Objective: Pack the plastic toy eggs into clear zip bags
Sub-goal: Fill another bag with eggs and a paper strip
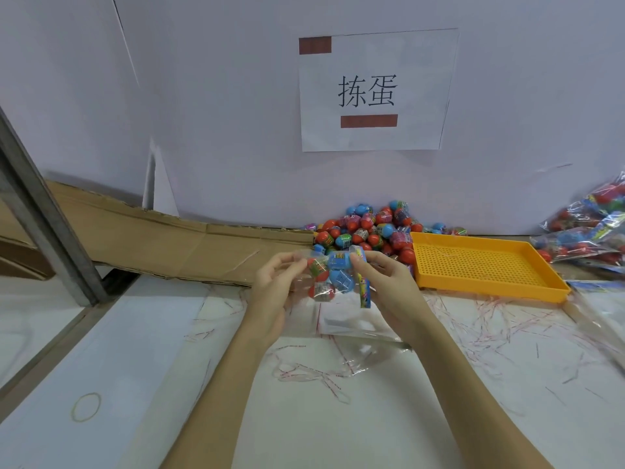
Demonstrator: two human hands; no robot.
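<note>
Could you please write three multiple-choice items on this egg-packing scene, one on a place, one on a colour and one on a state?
1. Where does the loose egg pile lie?
A. in the tray
B. against the back wall, left of the tray
C. on the rubber band

2. What colour is the perforated tray?
A. green
B. white
C. yellow-orange

3. What is the state of the clear bag between the hands?
A. lying flat and empty on the table
B. held up with eggs inside
C. resting in the tray

Answers:
1. B, since the pile sits at the foot of the wall beside the tray's left end.
2. C, since its rim and mesh floor are yellow-orange.
3. B, since the left hand and right hand hold it above the table, with red and blue eggs showing through it.
</note>
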